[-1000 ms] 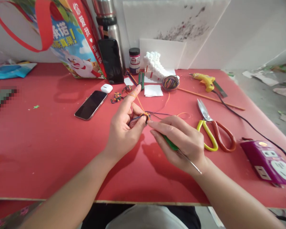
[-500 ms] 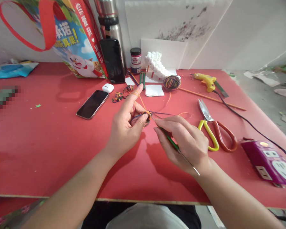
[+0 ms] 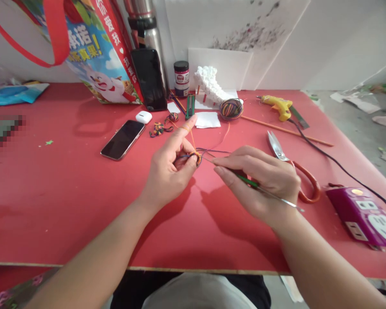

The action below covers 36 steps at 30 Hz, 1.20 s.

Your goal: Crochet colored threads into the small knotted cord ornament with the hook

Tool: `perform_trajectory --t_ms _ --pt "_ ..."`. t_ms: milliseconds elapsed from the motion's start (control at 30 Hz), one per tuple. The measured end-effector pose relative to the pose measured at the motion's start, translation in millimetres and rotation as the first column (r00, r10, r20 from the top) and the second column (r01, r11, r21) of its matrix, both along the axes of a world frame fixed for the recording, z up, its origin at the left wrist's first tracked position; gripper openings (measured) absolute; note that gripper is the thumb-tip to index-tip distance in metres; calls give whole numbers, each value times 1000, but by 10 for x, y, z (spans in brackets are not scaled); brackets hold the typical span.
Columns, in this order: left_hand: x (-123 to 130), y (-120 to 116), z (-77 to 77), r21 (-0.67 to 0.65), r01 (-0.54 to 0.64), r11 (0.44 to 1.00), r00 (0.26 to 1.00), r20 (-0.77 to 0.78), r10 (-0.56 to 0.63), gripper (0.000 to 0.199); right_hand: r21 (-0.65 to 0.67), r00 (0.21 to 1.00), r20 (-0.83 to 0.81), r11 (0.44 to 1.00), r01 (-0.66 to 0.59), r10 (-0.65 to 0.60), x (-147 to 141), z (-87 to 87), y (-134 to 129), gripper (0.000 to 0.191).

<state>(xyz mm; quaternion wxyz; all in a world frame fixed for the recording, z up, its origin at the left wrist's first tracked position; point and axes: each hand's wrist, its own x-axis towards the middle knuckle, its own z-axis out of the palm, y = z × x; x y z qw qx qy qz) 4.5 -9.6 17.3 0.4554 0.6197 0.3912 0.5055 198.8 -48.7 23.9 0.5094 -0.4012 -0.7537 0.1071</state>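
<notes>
Between its thumb and fingers, my left hand [image 3: 169, 165] pinches a small crocheted piece [image 3: 197, 159] of dark and orange yarn. An orange strand passes over the raised left index finger. My right hand [image 3: 260, 184] grips a crochet hook [image 3: 249, 181] with a green handle, its thin tip pointing left close to the piece; whether the tip is inside a stitch cannot be made out. Behind the hands sits a multicoloured yarn ball [image 3: 231, 109], a pink strand trailing from it. A smaller yarn bundle [image 3: 173, 118] and a crocheted scrap [image 3: 157, 128] lie behind my left hand.
On the red table [image 3: 67, 206], a phone [image 3: 122, 139] and white earphone case [image 3: 143, 117] lie left. Scissors [image 3: 278, 148] are partly behind my right hand. A yellow glue gun [image 3: 278, 107], its cable and a purple power socket [image 3: 362, 216] lie right. A bag [image 3: 106, 73] stands at back left.
My right hand has moved right with the hook, now lying flatter, and covers the scissors' yellow handle. My left hand keeps its hold on the piece. The view has shifted slightly.
</notes>
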Motion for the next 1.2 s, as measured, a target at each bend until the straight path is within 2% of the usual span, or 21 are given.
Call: perform_trajectory --t_ms 100,167,267,400,533,700,933,1067,1200 --pt "-2 3 16 -17 42 999 999 -24 -42 60 -148 991 -134 988 -34 14 52 10 28 13" --pt "-9 6 33 -38 75 996 997 -16 -76 61 -271 966 -257 960 -66 -6 92 14 50 10" --pt "-32 6 63 -72 135 988 990 34 -133 60 -462 900 -430 874 -152 -72 154 44 95 10" --pt "-75 -3 73 -127 213 969 973 117 -199 57 -573 787 -607 747 -339 -109 216 96 174 17" --pt "-103 -20 57 -185 253 950 953 219 -211 62 -585 720 -687 662 -469 -97 259 86 233 28" --pt "-110 -35 81 -226 271 936 939 275 -205 81 -561 672 -737 620 -549 -71 289 44 262 24" --pt "-102 -31 104 -212 321 923 931 251 -266 64 -559 629 -774 548 -622 -75 252 20 272 22" --pt "-44 -68 109 -168 284 944 943 226 -243 47 -531 602 -797 538 -655 -53 205 -10 258 23" --pt "20 -145 142 -108 171 979 964 223 -143 46 -467 552 -833 577 -670 -33 120 -44 234 22"
